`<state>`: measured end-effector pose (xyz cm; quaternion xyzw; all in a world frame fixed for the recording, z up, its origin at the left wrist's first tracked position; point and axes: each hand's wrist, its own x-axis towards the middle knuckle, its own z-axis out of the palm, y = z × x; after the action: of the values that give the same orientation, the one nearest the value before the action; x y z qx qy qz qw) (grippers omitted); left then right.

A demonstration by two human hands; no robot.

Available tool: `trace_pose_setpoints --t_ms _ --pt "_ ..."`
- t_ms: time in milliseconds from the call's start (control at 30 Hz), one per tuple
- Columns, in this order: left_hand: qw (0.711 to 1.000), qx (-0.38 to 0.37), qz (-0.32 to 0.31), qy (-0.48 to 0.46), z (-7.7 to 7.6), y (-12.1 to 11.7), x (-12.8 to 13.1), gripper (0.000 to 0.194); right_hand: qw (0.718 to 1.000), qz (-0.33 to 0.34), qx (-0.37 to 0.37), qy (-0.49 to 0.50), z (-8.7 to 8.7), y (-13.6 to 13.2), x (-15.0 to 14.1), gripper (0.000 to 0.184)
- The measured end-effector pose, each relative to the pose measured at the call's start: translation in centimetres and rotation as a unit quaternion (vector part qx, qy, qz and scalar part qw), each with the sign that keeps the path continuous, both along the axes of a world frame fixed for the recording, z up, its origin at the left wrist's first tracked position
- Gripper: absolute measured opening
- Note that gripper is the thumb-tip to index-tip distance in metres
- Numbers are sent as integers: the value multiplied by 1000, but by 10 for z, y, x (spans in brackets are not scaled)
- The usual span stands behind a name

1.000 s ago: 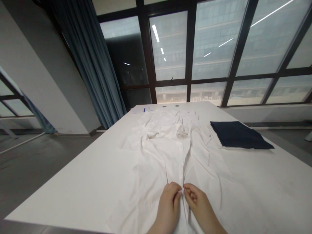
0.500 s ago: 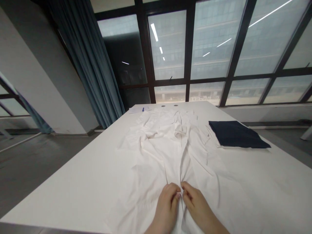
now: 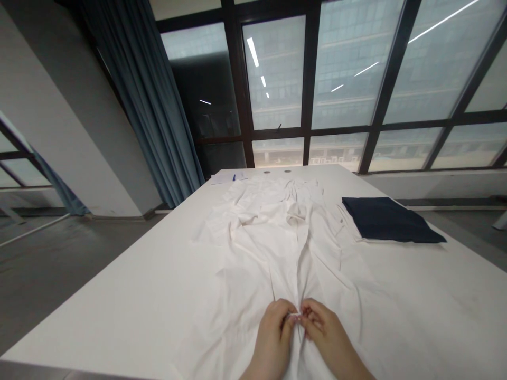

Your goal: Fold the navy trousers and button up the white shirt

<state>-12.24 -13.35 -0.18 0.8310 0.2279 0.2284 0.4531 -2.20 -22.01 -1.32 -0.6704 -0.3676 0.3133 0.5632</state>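
Note:
A white shirt (image 3: 273, 237) lies spread lengthwise on a white table (image 3: 130, 301), wrinkled, its front opening running down the middle. My left hand (image 3: 275, 338) and my right hand (image 3: 327, 338) meet at the near end of that opening. Both hands pinch the shirt's front edges, fingertips touching each other over a small spot I cannot make out clearly.
A folded dark navy cloth (image 3: 390, 219) rests on a white sheet at the right of the table. Papers and a blue pen (image 3: 233, 178) lie at the far end. Dark-framed windows and a blue-grey curtain (image 3: 154, 105) stand beyond.
My hands stay together at the shirt's front edge, shifting only slightly. The view has tilted a little.

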Motion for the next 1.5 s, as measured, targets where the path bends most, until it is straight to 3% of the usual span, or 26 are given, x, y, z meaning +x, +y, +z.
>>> trace_pose_setpoints --t_ms 300,600,933,1067,1267,1500 --pt "1000 16 11 14 -4 -1 1 15 998 -45 6 -46 0 0 -5 20" --pt "999 11 30 7 -2 -4 2 13 995 -50 18 88 -4 1 -5 27" --pt "998 46 29 11 -2 -7 2 12 994 -73 15 84 -8 1 -3 24" --pt "999 47 27 4 0 -8 2 13 987 -77 26 138 -8 0 -3 27" --pt "999 29 41 3 0 -9 2 15 970 -98 51 216 -11 0 -5 29" --pt "998 -16 53 2 3 -5 4 11 970 -118 55 206 -4 0 -9 30"
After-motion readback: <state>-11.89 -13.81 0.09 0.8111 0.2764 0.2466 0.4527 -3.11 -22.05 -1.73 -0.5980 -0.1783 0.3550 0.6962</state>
